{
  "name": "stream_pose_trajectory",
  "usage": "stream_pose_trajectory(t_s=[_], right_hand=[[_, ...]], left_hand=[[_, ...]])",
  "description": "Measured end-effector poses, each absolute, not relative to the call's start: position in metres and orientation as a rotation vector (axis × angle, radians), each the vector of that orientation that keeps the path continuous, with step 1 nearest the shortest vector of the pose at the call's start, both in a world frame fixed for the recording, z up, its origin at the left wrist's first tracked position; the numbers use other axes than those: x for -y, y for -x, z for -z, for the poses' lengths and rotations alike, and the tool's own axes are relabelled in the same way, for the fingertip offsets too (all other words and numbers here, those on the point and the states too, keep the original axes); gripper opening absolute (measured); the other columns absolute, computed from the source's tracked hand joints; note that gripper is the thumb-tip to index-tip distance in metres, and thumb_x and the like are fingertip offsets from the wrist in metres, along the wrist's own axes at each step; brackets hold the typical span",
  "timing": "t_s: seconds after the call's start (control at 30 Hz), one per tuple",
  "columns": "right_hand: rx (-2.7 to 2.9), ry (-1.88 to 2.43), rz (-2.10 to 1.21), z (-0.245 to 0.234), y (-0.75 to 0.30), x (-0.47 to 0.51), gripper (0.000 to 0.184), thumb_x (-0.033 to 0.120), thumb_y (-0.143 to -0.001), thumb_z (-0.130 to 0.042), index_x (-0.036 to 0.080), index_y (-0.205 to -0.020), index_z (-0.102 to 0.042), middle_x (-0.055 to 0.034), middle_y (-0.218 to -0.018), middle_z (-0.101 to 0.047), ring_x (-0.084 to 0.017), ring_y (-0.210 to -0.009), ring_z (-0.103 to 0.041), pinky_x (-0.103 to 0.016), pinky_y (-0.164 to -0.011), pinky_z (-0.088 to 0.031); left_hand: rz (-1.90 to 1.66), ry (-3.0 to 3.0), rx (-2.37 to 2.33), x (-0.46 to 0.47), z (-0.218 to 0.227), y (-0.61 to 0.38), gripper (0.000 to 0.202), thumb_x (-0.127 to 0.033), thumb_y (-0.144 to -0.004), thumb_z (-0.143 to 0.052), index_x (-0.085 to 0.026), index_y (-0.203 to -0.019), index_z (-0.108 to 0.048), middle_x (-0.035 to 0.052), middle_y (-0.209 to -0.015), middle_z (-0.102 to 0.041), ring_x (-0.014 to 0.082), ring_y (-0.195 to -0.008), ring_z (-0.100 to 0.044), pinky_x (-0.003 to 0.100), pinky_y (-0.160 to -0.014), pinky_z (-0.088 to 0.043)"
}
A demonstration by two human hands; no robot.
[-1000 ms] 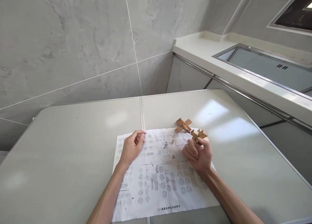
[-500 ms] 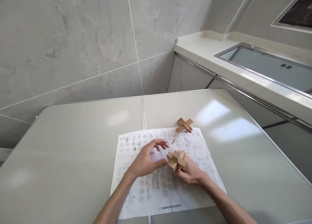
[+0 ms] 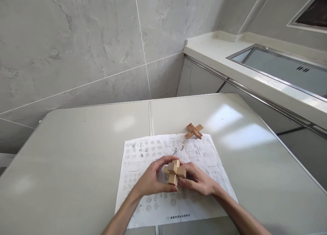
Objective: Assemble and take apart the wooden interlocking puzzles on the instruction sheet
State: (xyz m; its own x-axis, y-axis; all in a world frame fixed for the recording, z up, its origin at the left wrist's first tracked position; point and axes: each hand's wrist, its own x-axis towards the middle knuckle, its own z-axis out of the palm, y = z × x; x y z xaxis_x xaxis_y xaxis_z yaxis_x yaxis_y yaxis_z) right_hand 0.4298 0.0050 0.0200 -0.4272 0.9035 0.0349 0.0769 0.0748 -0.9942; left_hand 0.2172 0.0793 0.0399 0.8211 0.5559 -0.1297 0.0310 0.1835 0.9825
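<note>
Slim bare forearms (image 3: 231,205) taper to a bare left hand (image 3: 150,180) and right hand (image 3: 201,181).

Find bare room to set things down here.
Bare: pale tabletop left of the printed white paper sheet, and right of it, past the right forearm. Crowded: mid-sheet, where the left hand and right hand hold the light wooden block puzzle, and the sheet's far edge, by the brown wooden cross.

The interlocked blocks (image 3: 173,170) are smooth wood, the sheet (image 3: 199,207) matt paper, the tabletop (image 3: 76,167) glossy.
</note>
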Motion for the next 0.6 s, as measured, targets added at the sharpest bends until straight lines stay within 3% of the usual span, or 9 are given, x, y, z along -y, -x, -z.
stream_pose_trajectory(t_s=[0.3, 0.6], right_hand=[[1.527, 0.967, -1.511, -0.0182, -0.4281, -0.0085, 0.053, 0.066, -0.097, -0.065, 0.019, -0.073, -0.06, 0.0024, -0.067, -0.05, -0.013, -0.06, -0.041, -0.026, -0.057, -0.032], [1.642, 1.118, -1.371, -0.0159, -0.4296, -0.0064, 0.05, 0.062, -0.101, -0.063, 0.019, -0.076, -0.065, 0.0021, -0.067, -0.053, -0.013, -0.06, -0.043, -0.025, -0.056, -0.034]], left_hand=[[-0.397, -1.371, -0.542, -0.0824, -0.04, -0.208, 0.077, -0.023, -0.063, -0.099, -0.033, -0.133, -0.068, 0.0061, -0.132, -0.073, 0.0329, -0.126, -0.065, 0.048, -0.112, -0.045], [-0.413, -1.445, -0.597, -0.0803, -0.0384, -0.2077, 0.076, -0.024, -0.062, -0.101, -0.03, -0.13, -0.069, 0.0062, -0.127, -0.075, 0.0309, -0.118, -0.069, 0.045, -0.108, -0.049]])
